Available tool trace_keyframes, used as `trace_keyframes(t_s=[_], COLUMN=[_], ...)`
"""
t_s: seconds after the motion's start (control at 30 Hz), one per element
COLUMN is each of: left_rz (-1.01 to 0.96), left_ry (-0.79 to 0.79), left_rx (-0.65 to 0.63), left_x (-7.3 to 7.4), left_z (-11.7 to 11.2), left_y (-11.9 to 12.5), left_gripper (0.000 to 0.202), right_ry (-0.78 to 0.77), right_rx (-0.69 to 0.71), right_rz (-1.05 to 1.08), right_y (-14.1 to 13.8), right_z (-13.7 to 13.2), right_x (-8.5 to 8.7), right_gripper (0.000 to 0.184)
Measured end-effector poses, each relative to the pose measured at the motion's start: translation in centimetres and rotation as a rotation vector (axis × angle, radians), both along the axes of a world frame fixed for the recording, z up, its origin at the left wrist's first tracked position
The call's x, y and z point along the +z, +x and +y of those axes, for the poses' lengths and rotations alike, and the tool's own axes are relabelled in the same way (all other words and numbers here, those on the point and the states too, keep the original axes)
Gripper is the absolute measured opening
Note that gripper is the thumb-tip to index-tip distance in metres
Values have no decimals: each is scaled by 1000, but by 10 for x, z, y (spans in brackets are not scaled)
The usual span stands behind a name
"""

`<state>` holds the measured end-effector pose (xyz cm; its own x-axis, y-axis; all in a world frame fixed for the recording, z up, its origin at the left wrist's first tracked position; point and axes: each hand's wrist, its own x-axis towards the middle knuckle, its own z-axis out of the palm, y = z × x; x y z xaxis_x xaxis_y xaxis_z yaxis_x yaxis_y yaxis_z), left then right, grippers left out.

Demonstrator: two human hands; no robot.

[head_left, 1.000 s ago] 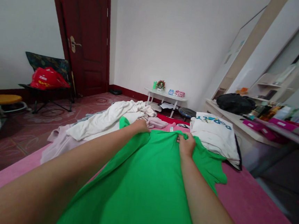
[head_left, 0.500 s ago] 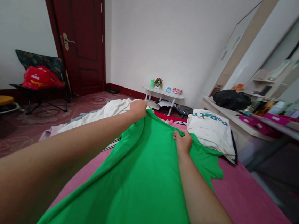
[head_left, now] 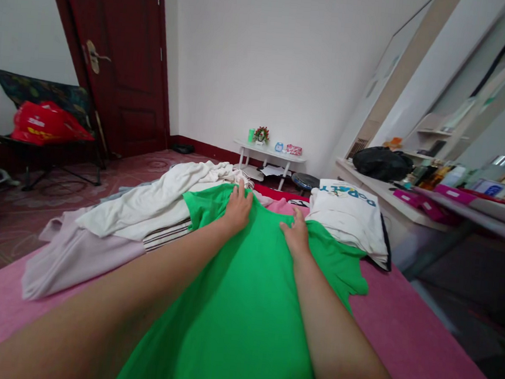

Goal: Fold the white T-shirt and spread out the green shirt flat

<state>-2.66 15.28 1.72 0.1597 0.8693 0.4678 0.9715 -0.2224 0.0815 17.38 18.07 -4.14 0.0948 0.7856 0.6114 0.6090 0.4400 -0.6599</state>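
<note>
A bright green T-shirt [head_left: 243, 295] lies spread along the pink bed cover [head_left: 420, 346], its collar end away from me. My left hand [head_left: 237, 209] rests flat on the shirt near its left shoulder, fingers stretched out. Flat on the cloth near the collar lies my right hand [head_left: 295, 233], fingers also extended. Neither hand holds anything. Both forearms reach out over the shirt's body.
A heap of white, striped and pale pink clothes [head_left: 144, 209] lies to the left. A folded white printed shirt [head_left: 347, 215] sits at the right. Beyond stand a small white table [head_left: 268, 155], a dark red door [head_left: 114, 53], a chair with a red bag [head_left: 41, 127] and a cluttered desk [head_left: 433, 196].
Both hands gripped the shirt's top edge and the left lifted it; now the shirt is laid down and both hands lie flat on it. The view has turned right.
</note>
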Motion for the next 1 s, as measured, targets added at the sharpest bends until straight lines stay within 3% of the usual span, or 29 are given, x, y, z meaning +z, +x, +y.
trace_keyframes(t_s=[0.07,0.17,0.33,0.5,0.67,0.83,1.0], left_rz=[53,67,-8,-16,-26,11,62], left_ry=[31,-99,-347,-417,-424,-527,-661], left_rx=[-138,-343,-242,-202,-199,-281,-508], left_x=[-8,-23,-34,-27,-26,-19,8], left_z=[-13,-31,-36,-39,-59,-99,-150], left_y=[10,20,12,8,7,-10,-46], left_gripper=[44,34,63,70,79,87,87], right_ry=[7,-65,-329,-581,-646,-655,-640], right_rx=[37,94,13,-113,-165,-180,-194], right_rz=[-55,-243,-484,-796,-821,-829,-818], right_y=[-3,-7,-15,-28,-33,-31,-29], right_z=[-5,-13,-19,-25,-43,-74,-98], right_x=[6,12,12,19,24,26,25], right_gripper=[43,28,40,58,63,65,66])
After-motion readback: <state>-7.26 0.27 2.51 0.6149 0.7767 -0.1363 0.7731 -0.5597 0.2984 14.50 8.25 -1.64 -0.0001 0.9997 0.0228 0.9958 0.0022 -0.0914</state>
